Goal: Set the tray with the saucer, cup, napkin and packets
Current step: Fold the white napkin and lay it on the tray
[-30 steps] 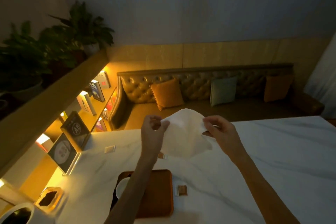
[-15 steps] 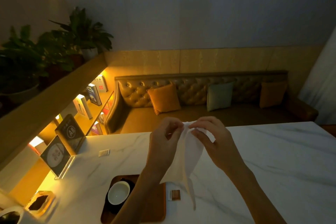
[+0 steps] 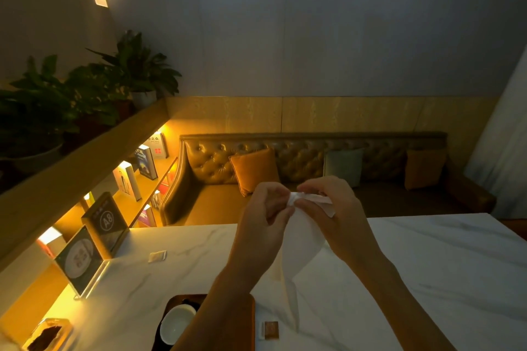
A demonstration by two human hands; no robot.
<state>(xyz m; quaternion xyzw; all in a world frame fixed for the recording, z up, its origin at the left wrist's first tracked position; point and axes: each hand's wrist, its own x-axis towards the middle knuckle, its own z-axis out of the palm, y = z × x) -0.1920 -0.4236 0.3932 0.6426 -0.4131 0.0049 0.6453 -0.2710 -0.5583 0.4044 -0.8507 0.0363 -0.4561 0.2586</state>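
- Tufted leather sofa (image 3: 285, 168) runs behind a white marble table (image 3: 427, 265).
- Wooden tray (image 3: 245, 322) sits at the table's near edge, with a white cup (image 3: 176, 322) on it.
- Left hand (image 3: 262, 225) and right hand (image 3: 333, 216) pinch the white napkin (image 3: 302, 242) by its top, held above the table.
- Brown packet (image 3: 270, 330) lies just right of the tray; a white packet (image 3: 157, 256) lies well apart.

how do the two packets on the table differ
The white packet is pale all over; the brown packet has a dark brown face with a white edge. The white packet lies far from the tray, up near the acrylic sign stand; the brown packet sits just right of the tray. Both lie flat on the marble table, off the tray.
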